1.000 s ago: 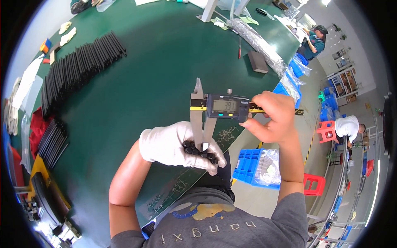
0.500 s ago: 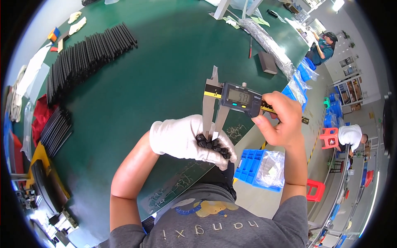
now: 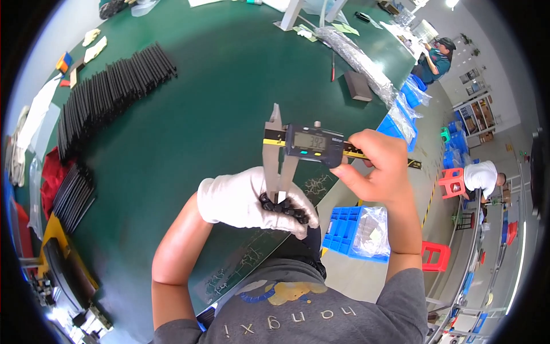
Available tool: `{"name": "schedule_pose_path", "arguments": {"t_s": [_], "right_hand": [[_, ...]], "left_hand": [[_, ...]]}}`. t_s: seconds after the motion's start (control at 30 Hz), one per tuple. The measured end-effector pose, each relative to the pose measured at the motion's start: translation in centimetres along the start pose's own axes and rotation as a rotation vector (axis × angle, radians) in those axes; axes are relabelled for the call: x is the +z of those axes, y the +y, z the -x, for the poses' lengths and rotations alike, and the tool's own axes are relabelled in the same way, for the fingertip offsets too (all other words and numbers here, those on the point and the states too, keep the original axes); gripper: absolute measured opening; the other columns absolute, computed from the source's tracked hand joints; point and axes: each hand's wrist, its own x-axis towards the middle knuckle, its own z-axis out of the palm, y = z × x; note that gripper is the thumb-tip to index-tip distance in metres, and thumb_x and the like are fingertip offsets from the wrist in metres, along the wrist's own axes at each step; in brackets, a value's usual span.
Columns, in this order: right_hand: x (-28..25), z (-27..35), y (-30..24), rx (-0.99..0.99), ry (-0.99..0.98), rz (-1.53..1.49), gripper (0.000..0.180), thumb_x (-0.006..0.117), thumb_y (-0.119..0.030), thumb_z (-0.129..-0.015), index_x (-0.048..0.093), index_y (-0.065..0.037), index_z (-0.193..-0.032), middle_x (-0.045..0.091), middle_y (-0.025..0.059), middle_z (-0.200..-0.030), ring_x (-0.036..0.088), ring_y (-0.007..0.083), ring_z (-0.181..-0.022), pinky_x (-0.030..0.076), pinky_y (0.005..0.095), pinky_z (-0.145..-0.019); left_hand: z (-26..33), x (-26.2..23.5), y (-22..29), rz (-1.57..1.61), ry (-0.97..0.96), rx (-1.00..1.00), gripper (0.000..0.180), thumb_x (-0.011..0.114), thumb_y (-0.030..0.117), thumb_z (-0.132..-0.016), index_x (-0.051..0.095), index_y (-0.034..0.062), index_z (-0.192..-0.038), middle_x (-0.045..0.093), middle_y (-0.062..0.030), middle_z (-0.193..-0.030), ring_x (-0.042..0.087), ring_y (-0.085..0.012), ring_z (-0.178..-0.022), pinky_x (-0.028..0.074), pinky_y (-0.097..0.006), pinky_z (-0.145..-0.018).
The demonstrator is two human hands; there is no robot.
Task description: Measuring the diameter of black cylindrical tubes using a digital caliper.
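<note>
White cotton covers my left hand (image 3: pixel 243 200), a glove, and its fingers (image 3: pixel 298 221) are curled shut around a small black part (image 3: pixel 281 205) that sits in the crook of them, knobbly and dark; I cannot tell its exact shape. My right hand (image 3: pixel 381 169) is bare, at about three o'clock from the part and a little higher. Its thumb and forefinger are pinched on the body of a digital caliper (image 3: pixel 312 143), the other fingers folded behind it. The caliper lies level, its screen facing me, and its two long steel jaws point down toward six o'clock, their tips reaching the black part at the gloved fingers. The jaws stand close together with a narrow gap; whether they press the part I cannot tell.

Beneath both hands runs the green table (image 3: pixel 200 103). At about ten o'clock, well apart from the hands, a long row of black strips (image 3: pixel 109 94) lies fanned on it, with a second stack (image 3: pixel 74 195) at nine o'clock near the edge. At four o'clock, off the table, stands a blue bin (image 3: pixel 344 226). Far off at one o'clock another person (image 3: pixel 432 57) sits at the table's end.
</note>
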Motion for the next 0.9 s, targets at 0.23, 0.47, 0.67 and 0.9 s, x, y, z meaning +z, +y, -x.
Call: {"name": "schedule_pose_path", "arguments": {"t_s": [0.23, 0.47, 0.67, 0.9], "right_hand": [[-0.3, 0.7, -0.5, 0.047, 0.015, -0.002, 0.028, 0.075, -0.023, -0.066, 0.06, -0.004, -0.08, 0.058, 0.0063, -0.066, 0.052, 0.0205, -0.048, 0.037, 0.0287, -0.041], [-1.3, 2.7, -3.9, 0.428, 0.03, -0.083, 0.019, 0.069, -0.015, -0.074, 0.06, -0.003, -0.086, 0.059, 0.0048, -0.069, 0.046, 0.013, -0.049, 0.038, 0.0243, -0.046], [-0.9, 4.1, -4.8, 0.472, 0.058, -0.081, 0.02, 0.071, -0.015, -0.074, 0.06, -0.002, -0.086, 0.059, 0.0053, -0.069, 0.048, 0.0133, -0.049, 0.038, 0.0248, -0.045], [-0.6, 4.3, -4.9, 0.417, 0.094, -0.003, 0.026, 0.075, -0.018, -0.072, 0.058, -0.003, -0.084, 0.059, 0.0063, -0.069, 0.05, 0.015, -0.047, 0.039, 0.0259, -0.042]], "left_hand": [[-0.3, 0.7, 0.5, -0.168, 0.142, 0.003, 0.02, 0.068, 0.005, -0.08, 0.064, -0.0028, -0.098, 0.066, -0.0106, -0.087, 0.066, -0.0175, -0.082, 0.053, -0.028, -0.075], [-2.2, 4.3, -2.4, -0.198, 0.906, 0.129, 0.021, 0.06, 0.0, -0.085, 0.061, 0.0001, -0.106, 0.065, -0.0055, -0.086, 0.061, -0.0102, -0.079, 0.048, -0.023, -0.073], [-1.7, 4.3, -3.4, -0.54, 1.031, 0.319, 0.023, 0.063, 0.005, -0.084, 0.059, -0.0002, -0.106, 0.063, -0.0054, -0.09, 0.059, -0.0115, -0.08, 0.047, -0.024, -0.072], [-1.8, 4.6, -3.6, -0.58, 1.09, 0.265, 0.025, 0.063, 0.005, -0.084, 0.057, -0.0001, -0.108, 0.063, -0.0048, -0.09, 0.058, -0.0091, -0.08, 0.046, -0.023, -0.072]]}}
